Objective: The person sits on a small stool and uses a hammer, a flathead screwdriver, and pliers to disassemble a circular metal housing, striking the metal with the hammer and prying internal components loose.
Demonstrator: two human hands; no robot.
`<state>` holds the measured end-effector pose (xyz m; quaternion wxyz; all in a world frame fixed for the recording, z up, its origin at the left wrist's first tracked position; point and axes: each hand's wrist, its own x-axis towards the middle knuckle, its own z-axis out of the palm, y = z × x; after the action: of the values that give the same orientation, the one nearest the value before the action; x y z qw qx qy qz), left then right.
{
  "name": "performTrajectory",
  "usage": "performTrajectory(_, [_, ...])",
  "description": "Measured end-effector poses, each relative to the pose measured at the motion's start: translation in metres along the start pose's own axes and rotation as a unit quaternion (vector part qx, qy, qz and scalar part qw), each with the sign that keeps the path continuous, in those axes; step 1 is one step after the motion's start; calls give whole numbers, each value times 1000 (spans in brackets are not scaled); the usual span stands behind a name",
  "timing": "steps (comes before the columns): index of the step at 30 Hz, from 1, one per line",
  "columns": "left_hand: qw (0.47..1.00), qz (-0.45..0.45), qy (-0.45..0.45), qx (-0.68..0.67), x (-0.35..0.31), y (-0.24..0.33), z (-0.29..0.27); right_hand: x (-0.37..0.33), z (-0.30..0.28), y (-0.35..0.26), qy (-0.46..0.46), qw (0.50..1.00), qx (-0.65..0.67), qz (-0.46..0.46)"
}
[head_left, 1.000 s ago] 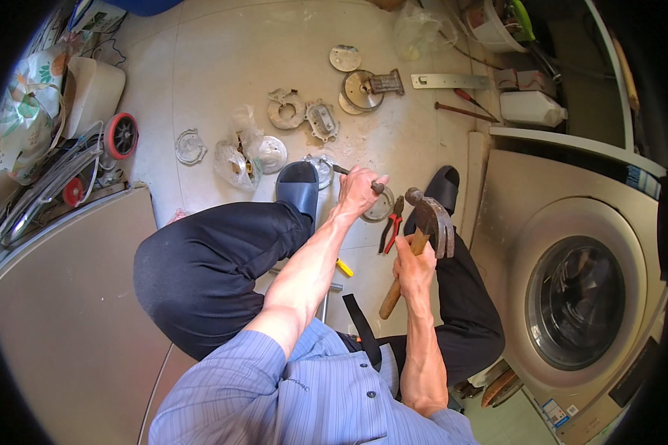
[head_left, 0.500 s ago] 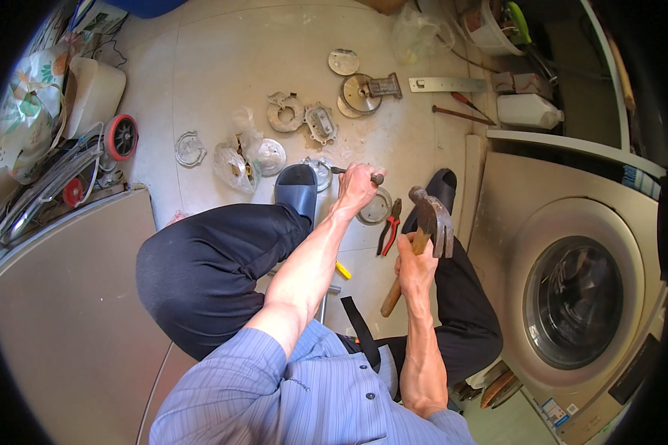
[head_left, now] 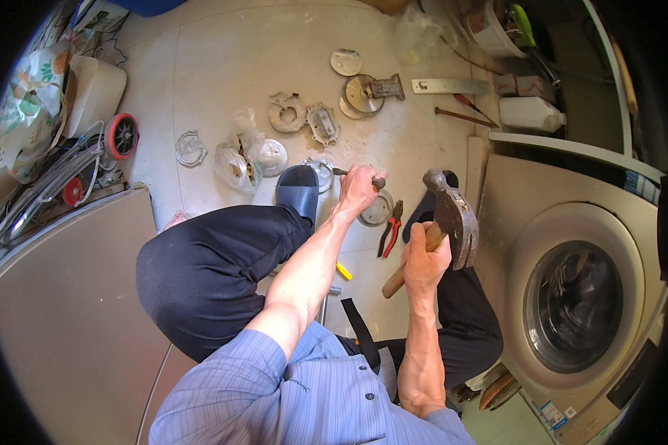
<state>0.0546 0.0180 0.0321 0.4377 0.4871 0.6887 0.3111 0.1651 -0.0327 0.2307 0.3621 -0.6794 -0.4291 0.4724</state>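
My left hand [head_left: 358, 191] is wrapped round a dark steel chisel or punch [head_left: 379, 182]. Its blunt end sticks out on the right, and its thin end points left toward a silvery round metal part [head_left: 322, 174] beside the left slipper. Whether the tip touches that part, I cannot tell. In my right hand [head_left: 426, 261] is a claw hammer [head_left: 459, 219], gripped by its wooden handle and raised above the right leg. Under the left wrist lies a round metal disc [head_left: 378, 210]. Red-and-black pliers [head_left: 391, 230] rest on the floor between the hands.
Beyond my feet lie several cast metal pieces [head_left: 286, 113], a disc with a block [head_left: 362, 96], and a plastic bag [head_left: 236, 167]. A steel ruler [head_left: 449, 86] and screwdriver [head_left: 475, 109] lie far right. A washing machine [head_left: 490, 200] stands right, a folded trolley [head_left: 41, 196] left.
My right hand has lifted the hammer up and to the right, away from the chisel. My left hand has barely moved.
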Motion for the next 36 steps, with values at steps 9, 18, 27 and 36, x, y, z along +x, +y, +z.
performTrajectory(9, [997, 58, 51, -24, 1, -9, 3, 8, 10, 75, -25, 993, -93, 63])
performTrajectory(18, [995, 51, 72, -51, 5, -19, 4, 12, 11, 54, -28, 993, -91, 68])
performTrajectory(27, [981, 135, 105, -91, 11, -33, 10, 20, 22, 70, -38, 993, -66, 86])
performTrajectory(36, [999, 19, 1, -42, 8, -14, -13, 8, 22, -13, 9, 997, 58, -50])
